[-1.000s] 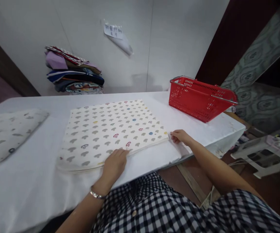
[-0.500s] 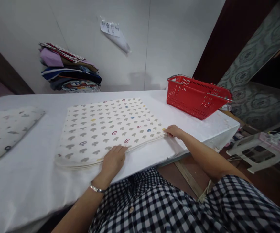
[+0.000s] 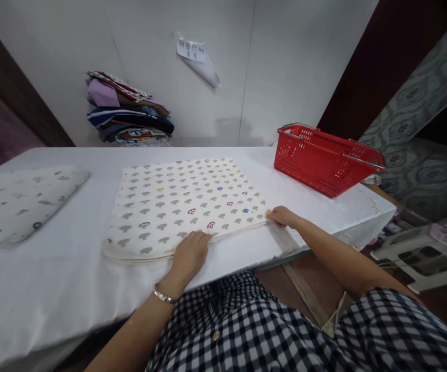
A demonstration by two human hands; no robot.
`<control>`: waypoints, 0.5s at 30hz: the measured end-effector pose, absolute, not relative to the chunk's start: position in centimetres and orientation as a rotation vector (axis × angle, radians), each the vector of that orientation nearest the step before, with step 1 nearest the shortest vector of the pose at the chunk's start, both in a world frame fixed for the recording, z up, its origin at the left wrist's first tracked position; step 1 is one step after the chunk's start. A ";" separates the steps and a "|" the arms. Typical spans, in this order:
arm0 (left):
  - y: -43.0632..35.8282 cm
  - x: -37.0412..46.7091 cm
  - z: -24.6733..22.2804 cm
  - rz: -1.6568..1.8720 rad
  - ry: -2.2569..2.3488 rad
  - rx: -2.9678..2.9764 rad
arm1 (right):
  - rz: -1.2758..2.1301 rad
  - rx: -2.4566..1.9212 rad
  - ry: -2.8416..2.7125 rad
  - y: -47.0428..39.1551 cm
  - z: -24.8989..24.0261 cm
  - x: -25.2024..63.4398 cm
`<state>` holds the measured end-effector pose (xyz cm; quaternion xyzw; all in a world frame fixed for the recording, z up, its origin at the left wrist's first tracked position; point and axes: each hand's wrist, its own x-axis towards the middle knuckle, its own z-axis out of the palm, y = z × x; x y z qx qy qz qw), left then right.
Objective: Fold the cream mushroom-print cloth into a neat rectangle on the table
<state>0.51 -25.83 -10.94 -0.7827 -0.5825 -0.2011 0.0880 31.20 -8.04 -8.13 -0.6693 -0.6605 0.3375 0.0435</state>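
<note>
A cream cloth with grey mushroom shapes point(image 3: 185, 201) lies folded in layers on the white-covered table. My left hand point(image 3: 191, 253) is at the middle of its near edge, fingers closed together on the edge. At the cloth's near right corner, my right hand point(image 3: 283, 216) pinches the layers between thumb and fingers. The fingertips of my left hand are partly hidden by the back of the hand.
Another printed cream cloth point(image 3: 26, 201) lies at the left of the table point(image 3: 68, 279). A stack of folded clothes point(image 3: 130, 111) stands at the back left. A red basket point(image 3: 326, 163) sits at the back right. A white stool point(image 3: 425, 258) is on the floor at the right.
The view has turned slightly to the left, so everything appears shifted right. Both hands keep their places on the cloth's near edge.
</note>
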 end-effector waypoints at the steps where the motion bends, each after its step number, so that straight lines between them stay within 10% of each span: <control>1: -25.8 0.5 -10.9 -0.598 -1.736 -2.329 | 1.039 -2.017 -2.001 -8.1 -8.2 31.2; 15: -25.5 0.3 -11.2 -0.596 -1.692 -2.399 | 0.932 -1.932 -1.866 -7.8 -7.2 31.9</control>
